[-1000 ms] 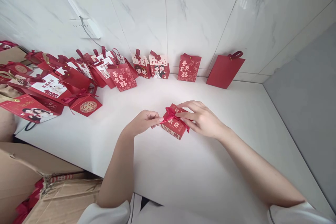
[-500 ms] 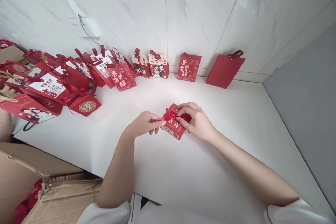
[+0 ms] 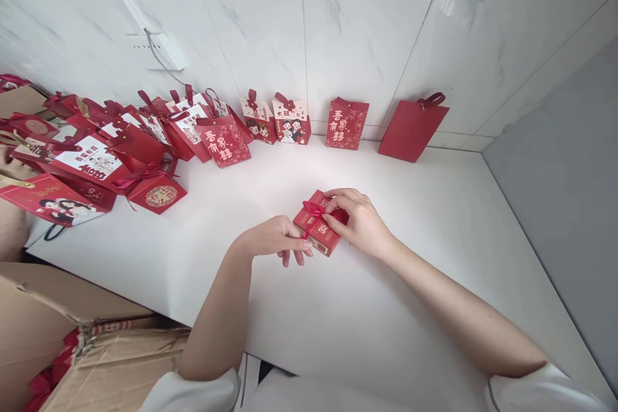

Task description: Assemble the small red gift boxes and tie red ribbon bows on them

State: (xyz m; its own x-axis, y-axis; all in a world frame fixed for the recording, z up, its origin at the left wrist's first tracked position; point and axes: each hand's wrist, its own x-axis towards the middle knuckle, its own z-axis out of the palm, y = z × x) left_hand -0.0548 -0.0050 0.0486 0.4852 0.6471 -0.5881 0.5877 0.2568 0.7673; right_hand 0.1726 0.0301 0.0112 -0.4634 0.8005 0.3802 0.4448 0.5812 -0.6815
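Smooth white table (image 3: 386, 296); hands (image 3: 284, 241) pinching glossy red ribbon (image 3: 313, 208).

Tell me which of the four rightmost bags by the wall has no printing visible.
The rightmost bag, plain red. The red bag beside it shows pale writing, and the other two bags show cartoon figures.

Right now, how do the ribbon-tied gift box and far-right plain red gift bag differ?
The gift box lies flat; the gift bag stands by the tiled wall. The gift box has pale printed characters and a ribbon bow; the gift bag shows an unprinted face and loop handle. Both are red.
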